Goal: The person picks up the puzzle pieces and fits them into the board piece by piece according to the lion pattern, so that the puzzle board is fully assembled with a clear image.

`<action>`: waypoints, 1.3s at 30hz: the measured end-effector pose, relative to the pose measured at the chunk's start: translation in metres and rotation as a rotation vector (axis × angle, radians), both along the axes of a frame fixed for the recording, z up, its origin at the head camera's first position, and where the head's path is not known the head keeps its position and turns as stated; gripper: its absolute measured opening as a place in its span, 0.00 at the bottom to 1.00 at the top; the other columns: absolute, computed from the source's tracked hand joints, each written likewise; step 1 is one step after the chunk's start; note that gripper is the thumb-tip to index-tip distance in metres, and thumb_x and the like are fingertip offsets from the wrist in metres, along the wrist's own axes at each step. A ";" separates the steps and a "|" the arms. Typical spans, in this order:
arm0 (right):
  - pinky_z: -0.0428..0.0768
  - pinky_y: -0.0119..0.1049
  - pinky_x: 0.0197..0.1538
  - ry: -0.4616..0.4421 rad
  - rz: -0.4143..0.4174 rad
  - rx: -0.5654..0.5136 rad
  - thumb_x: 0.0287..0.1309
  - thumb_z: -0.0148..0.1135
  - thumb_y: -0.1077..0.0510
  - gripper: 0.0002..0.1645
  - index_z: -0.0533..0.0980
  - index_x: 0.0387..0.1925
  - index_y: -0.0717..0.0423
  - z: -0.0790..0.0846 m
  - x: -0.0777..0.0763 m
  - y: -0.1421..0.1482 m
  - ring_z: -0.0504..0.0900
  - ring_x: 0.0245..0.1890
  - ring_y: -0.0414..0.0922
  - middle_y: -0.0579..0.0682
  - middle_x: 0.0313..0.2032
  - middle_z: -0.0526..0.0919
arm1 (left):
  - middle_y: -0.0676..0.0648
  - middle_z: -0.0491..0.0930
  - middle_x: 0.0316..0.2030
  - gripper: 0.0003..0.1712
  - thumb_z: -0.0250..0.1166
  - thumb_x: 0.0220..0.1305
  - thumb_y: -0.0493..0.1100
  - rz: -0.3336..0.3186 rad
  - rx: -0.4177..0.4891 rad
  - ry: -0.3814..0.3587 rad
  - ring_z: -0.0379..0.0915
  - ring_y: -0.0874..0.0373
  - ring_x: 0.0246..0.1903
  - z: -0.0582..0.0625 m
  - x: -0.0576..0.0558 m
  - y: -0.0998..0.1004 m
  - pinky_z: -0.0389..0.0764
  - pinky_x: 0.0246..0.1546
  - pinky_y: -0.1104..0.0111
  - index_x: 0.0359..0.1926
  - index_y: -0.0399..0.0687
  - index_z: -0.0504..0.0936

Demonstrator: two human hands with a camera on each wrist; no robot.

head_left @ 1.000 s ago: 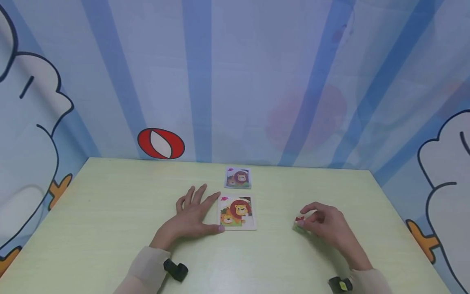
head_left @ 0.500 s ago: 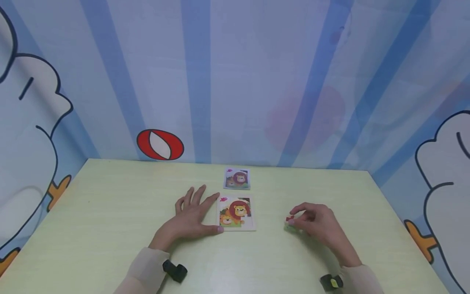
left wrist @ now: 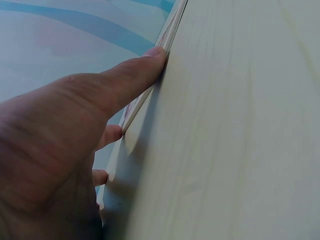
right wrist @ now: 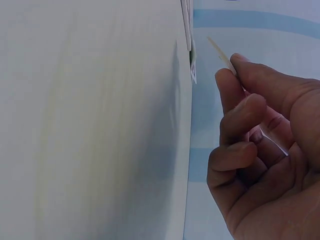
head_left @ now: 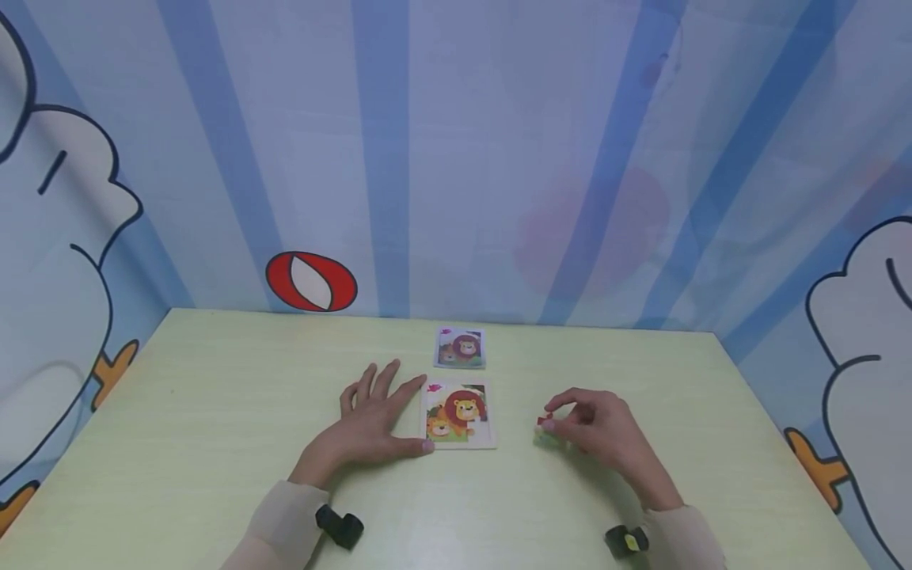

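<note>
A lion jigsaw puzzle [head_left: 456, 408] lies in its white frame near the table's middle, with a pale gap at its lower right corner. My left hand [head_left: 374, 423] rests beside it with fingers spread; the thumb and index fingertip touch the frame's left side. In the left wrist view the thumb [left wrist: 135, 75] lies against the board's edge. To the right, my right hand [head_left: 598, 423] pinches a small puzzle piece [head_left: 545, 433] with red and green print between thumb and index finger. The right wrist view shows that piece [right wrist: 220, 54] edge-on, above the table, other fingers curled.
Behind the puzzle lies a smaller card [head_left: 459, 348] with the same lion picture. The pale wooden table [head_left: 214, 372] ends at a blue striped cloth backdrop [head_left: 456, 158]. Both wrists carry small black cameras [head_left: 340, 528].
My right hand has moved left toward the puzzle, carrying the puzzle piece in its pinch. The left hand has stayed at the frame's left side.
</note>
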State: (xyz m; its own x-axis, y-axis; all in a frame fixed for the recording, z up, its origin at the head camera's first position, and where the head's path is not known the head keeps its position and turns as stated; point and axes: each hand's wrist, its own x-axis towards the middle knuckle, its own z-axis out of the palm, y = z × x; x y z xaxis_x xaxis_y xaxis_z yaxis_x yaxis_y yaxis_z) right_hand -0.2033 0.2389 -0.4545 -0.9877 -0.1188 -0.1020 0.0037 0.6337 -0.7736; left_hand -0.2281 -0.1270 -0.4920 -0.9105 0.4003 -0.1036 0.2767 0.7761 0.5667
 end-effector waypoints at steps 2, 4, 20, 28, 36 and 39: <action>0.70 0.34 0.23 0.001 0.003 0.003 0.61 0.80 0.50 0.14 0.88 0.46 0.49 0.001 -0.002 -0.003 0.73 0.18 0.40 0.50 0.24 0.88 | 0.37 0.40 0.88 0.60 0.76 0.56 0.68 0.000 0.004 -0.007 0.26 0.28 0.85 0.001 0.001 0.000 0.34 0.78 0.28 0.85 0.61 0.59; 0.70 0.34 0.23 0.001 0.010 0.004 0.61 0.79 0.49 0.15 0.88 0.46 0.49 0.002 -0.003 -0.006 0.73 0.18 0.41 0.51 0.23 0.88 | 0.36 0.41 0.87 0.60 0.76 0.57 0.68 -0.002 0.005 -0.001 0.27 0.28 0.85 0.001 0.001 0.000 0.36 0.78 0.27 0.85 0.61 0.60; 0.67 0.34 0.22 -0.026 0.049 -0.050 0.59 0.81 0.48 0.16 0.89 0.46 0.49 0.008 -0.013 -0.025 0.72 0.17 0.42 0.57 0.21 0.84 | 0.38 0.41 0.88 0.59 0.76 0.57 0.68 0.001 -0.020 -0.010 0.26 0.29 0.86 0.002 0.000 0.000 0.37 0.78 0.27 0.85 0.62 0.60; 0.66 0.34 0.21 -0.031 0.089 -0.076 0.61 0.80 0.47 0.14 0.89 0.45 0.47 0.005 -0.015 -0.033 0.70 0.14 0.41 0.57 0.21 0.86 | 0.38 0.39 0.88 0.59 0.75 0.58 0.68 0.002 -0.029 -0.021 0.24 0.29 0.86 0.005 0.000 0.000 0.36 0.78 0.27 0.85 0.62 0.60; 0.69 0.35 0.21 -0.025 0.136 -0.065 0.62 0.79 0.47 0.14 0.89 0.45 0.48 -0.001 -0.018 -0.044 0.73 0.14 0.41 0.53 0.22 0.88 | 0.38 0.39 0.88 0.59 0.75 0.59 0.68 0.000 -0.024 -0.023 0.23 0.28 0.86 0.005 0.001 -0.001 0.35 0.78 0.27 0.85 0.61 0.60; 0.70 0.35 0.21 -0.036 0.143 -0.071 0.62 0.79 0.48 0.14 0.89 0.45 0.49 -0.003 -0.018 -0.047 0.75 0.14 0.42 0.52 0.22 0.88 | 0.38 0.39 0.88 0.59 0.75 0.59 0.68 -0.002 -0.019 -0.021 0.23 0.28 0.86 0.005 0.000 0.000 0.36 0.78 0.27 0.85 0.61 0.60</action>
State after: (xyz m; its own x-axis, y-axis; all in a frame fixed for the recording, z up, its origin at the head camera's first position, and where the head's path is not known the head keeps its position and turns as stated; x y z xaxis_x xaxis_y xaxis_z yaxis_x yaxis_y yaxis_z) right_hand -0.2213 0.1914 -0.4574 -0.9560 -0.2661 -0.1234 -0.0541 0.5736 -0.8174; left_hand -0.2276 -0.1271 -0.4870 -0.9074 0.3997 -0.1299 0.2665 0.7862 0.5576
